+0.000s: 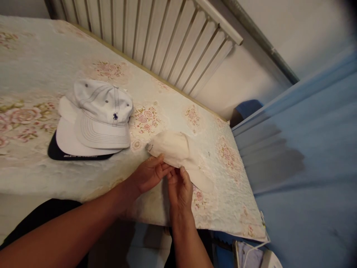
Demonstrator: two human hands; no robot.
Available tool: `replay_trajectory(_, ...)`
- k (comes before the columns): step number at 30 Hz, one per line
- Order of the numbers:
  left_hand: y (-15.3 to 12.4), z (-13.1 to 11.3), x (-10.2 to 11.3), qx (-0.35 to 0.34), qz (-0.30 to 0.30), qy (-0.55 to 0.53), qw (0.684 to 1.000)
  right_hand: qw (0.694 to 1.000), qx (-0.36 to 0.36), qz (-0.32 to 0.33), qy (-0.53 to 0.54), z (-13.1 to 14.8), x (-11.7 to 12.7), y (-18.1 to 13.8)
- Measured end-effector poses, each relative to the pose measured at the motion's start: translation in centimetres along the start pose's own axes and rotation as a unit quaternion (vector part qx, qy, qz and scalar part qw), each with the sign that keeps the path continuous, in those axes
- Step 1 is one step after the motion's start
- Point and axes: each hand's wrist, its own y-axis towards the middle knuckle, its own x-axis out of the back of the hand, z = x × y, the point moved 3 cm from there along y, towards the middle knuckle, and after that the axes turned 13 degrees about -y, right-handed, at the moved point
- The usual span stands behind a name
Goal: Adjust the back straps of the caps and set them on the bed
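A cream baseball cap is held just above the flowered cloth, tilted on its side, its brim pointing right and a small metal buckle at its left end. My left hand pinches the cap's lower edge, thumb on the outside. Close beside it, my right hand grips the same edge nearer the brim, the fingers partly hidden. To the left lies a stack of caps: a white cap with a small dark blue emblem on top, and a dark navy brim showing beneath.
The table wears a pale cloth with rose prints. Behind its far edge stands a ribbed white radiator. A blue curtain hangs along the right side. Below the front right corner are a white cord and some boxed items.
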Motion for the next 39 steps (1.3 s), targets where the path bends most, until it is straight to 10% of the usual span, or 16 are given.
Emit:
replay_trajectory(5,0.2,-1.1,-0.5,-0.023,-0.052,0.001,0.998,0.999,0.001,0.007,0.033,0.8,1.4,-1.2)
replay_trajectory(14,0.5,-1.7,0.1,-0.031,-0.076,0.024,0.996,0.975,-0.056,-0.192,0.094,1.4,9.5,-3.2)
replay_trajectory(26,0.8,-1.8,1.0,0.039,-0.125,0.093,0.987,0.981,-0.009,-0.174,0.081,3.0,11.6,-3.1)
replay_trajectory(39,1.0,-2.2,2.8,0.042,-0.231,0.135,0.963,0.975,0.116,-0.189,0.035,9.6,17.6,7.8)
